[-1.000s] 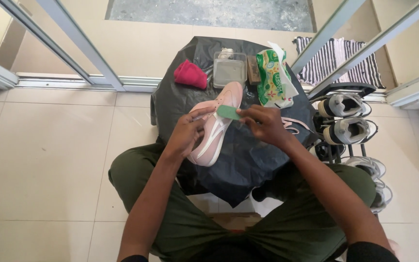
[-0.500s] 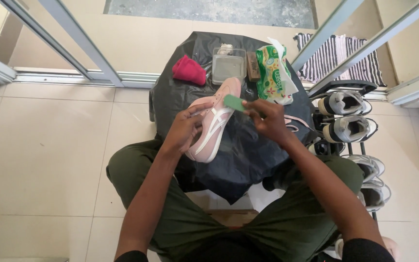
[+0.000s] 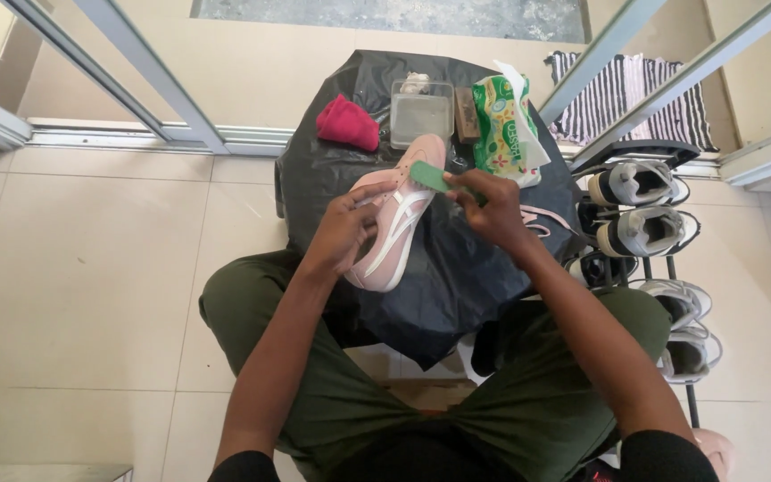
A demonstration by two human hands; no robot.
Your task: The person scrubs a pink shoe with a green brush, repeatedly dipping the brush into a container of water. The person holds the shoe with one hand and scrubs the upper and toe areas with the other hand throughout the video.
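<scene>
A pink sneaker with white stripes lies on a small table covered in black plastic. My left hand grips the shoe along its left side. My right hand pinches a small green brush and holds it against the shoe's upper part near the toe. My legs in olive trousers sit on both sides of the table.
At the table's far edge lie a red cloth, a clear plastic tub, a brown block and a green wipes pack. A rack of grey and white shoes stands right. Sliding-door rails run behind.
The green brush and my right hand have shifted up along the shoe toward its toe. My left hand keeps its grip on the shoe's side.
</scene>
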